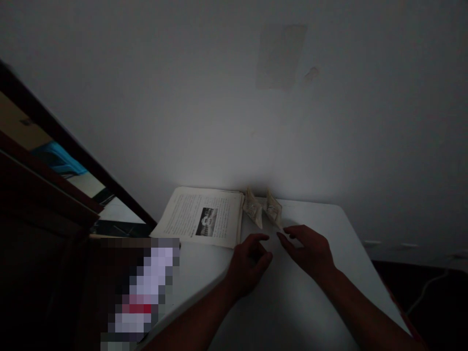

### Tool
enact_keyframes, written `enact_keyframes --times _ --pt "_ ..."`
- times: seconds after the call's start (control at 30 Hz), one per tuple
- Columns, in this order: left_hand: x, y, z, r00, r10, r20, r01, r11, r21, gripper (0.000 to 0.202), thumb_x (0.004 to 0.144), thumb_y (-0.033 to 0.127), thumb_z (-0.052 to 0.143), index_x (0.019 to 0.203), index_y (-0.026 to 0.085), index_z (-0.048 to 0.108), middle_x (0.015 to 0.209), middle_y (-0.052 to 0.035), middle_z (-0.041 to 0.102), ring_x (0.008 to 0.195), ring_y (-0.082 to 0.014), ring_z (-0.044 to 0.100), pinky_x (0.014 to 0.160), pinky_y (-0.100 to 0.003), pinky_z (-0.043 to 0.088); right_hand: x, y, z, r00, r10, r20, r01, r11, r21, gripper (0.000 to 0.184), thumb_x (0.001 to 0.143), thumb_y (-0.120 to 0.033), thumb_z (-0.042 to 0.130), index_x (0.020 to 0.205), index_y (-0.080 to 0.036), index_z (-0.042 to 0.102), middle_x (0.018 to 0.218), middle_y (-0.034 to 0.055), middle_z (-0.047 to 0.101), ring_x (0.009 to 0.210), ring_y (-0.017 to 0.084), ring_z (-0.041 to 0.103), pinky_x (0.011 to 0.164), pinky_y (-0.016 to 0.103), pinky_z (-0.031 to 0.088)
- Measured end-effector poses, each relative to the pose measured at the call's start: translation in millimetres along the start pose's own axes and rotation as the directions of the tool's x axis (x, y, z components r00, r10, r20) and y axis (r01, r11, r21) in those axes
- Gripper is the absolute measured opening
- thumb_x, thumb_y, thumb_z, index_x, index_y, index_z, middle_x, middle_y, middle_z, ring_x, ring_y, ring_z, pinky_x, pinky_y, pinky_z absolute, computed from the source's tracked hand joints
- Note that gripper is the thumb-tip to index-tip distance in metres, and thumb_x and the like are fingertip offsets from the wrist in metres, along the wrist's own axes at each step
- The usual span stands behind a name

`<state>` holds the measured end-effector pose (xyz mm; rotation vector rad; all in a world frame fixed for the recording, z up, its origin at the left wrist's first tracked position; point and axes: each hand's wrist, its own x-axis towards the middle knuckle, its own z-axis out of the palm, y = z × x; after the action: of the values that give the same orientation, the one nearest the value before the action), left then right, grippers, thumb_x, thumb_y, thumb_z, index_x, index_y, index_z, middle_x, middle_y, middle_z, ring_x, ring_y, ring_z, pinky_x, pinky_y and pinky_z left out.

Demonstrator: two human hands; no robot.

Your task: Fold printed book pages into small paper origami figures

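Two small boats folded from printed paper stand side by side near the wall: the left paper boat [253, 208] and the right paper boat [273, 208]. My right hand [307, 247] has its thumb and forefinger at the near tip of the right boat, which appears pinched between them. My left hand [250, 263] hovers over the table just in front of the left boat. Its fingers are bent and apart, and nothing is in them. To the left of the boats lies a book [219, 204] with printed text and a dark picture on its page.
The white table [314, 214] stands against a grey wall [204, 97]. A dark-framed mirror [73, 165] leans at the left, showing something blue. A pixelated patch [146, 287] covers the table's left edge. A thin cable [426, 287] hangs at the right.
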<state>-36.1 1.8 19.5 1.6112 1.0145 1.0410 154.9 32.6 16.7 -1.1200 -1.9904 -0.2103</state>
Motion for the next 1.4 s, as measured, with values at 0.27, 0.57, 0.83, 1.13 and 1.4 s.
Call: enact_keyframes --times 0.27,0.57,0.83,1.13,1.4 --pt "8 9 -18.5 0.987 0.160 -0.019 -0.122 0.818 0.563 0.010 0.083 0.024 0.050 0.080 0.017 0.057 0.069 -0.0005 0.058 0.061 -0.0119 0.053 0.062 -0.024 0.041 12 -19 -11 1.000 0.000 -0.010 0.000 0.998 0.063 0.008 0.078 -0.022 0.062 0.071 -0.018 0.062 0.060 0.0004 0.063 0.055 0.011 0.057 0.056 0.023 0.044" --pt "16 22 -57.7 0.981 0.039 -0.190 0.154 0.437 0.886 0.026 0.073 0.025 0.062 0.098 0.019 0.057 0.106 -0.0086 0.055 0.100 -0.0249 0.051 0.084 -0.035 0.042 2 -51 -3 0.991 0.015 0.135 -0.040 0.982 0.187 0.026 0.082 -0.022 0.057 0.056 -0.017 0.055 0.049 -0.0013 0.053 0.046 0.009 0.047 0.050 0.023 0.034" --pt "15 15 -65.4 0.989 -0.106 -0.106 0.140 0.400 0.906 0.042 0.063 0.022 0.070 0.103 0.021 0.056 0.128 -0.0074 0.047 0.116 -0.0290 0.042 0.093 -0.042 0.035 -8 -44 8 0.951 0.110 0.288 -0.171 0.965 0.196 0.035 0.085 -0.031 0.051 0.053 -0.018 0.054 0.049 -0.0011 0.052 0.045 0.009 0.046 0.048 0.023 0.033" --pt "16 16 -62.5 0.986 -0.145 -0.084 0.137 0.410 0.902 0.041 0.063 0.016 0.068 0.103 0.021 0.057 0.126 -0.0074 0.049 0.115 -0.0278 0.044 0.091 -0.039 0.039 -6 -30 7 0.811 0.329 0.483 -0.489 0.835 0.251 0.035 0.083 -0.040 0.051 0.057 -0.019 0.060 0.051 -0.0012 0.057 0.047 0.012 0.052 0.047 0.024 0.037" --pt "12 10 -66.1 0.991 -0.108 -0.084 0.124 0.444 0.887 0.040 0.066 0.018 0.069 0.104 0.020 0.057 0.122 -0.0065 0.052 0.112 -0.0258 0.047 0.090 -0.036 0.041 -9 -28 6 0.766 0.393 0.509 -0.583 0.759 0.289 0.035 0.081 -0.042 0.053 0.057 -0.018 0.060 0.052 -0.0015 0.055 0.048 0.012 0.050 0.048 0.023 0.037"
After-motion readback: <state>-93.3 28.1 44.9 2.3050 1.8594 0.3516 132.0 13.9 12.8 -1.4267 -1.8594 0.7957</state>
